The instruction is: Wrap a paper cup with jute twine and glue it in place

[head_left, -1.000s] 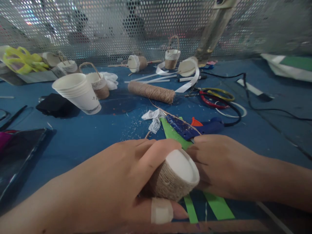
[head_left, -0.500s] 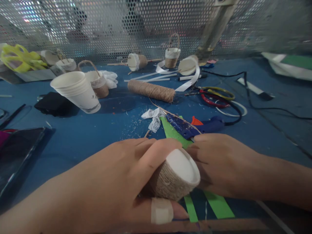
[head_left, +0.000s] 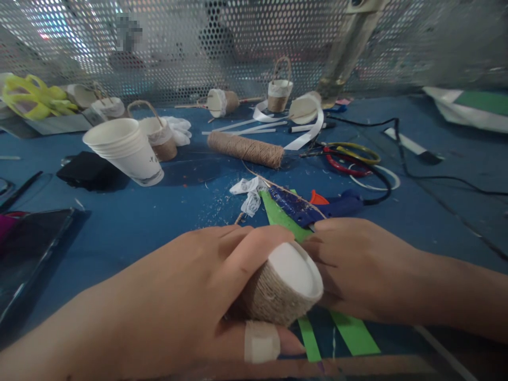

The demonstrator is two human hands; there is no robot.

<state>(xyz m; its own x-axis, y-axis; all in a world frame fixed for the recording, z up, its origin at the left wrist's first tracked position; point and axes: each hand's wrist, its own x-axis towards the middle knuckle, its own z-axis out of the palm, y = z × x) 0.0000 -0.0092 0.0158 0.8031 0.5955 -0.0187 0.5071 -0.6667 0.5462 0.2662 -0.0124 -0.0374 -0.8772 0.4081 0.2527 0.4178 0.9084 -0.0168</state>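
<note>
Two hands meet at a twine-wrapped paper cup (head_left: 278, 293) tipped sideways just above the blue table (head_left: 138, 222): the left hand (head_left: 190, 296) clasps its wall with curled fingers to steady it, while the right hand (head_left: 357, 270), fingers partly hidden, seems to press twine by its white base.

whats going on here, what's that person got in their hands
A person grips a twine-wrapped cup lying on its side with the left hand. The right hand rests against its far side, fingertips hidden. A blue glue gun lies just beyond on the blue table, with a twine spool and a stack of plain paper cups further back.
</note>
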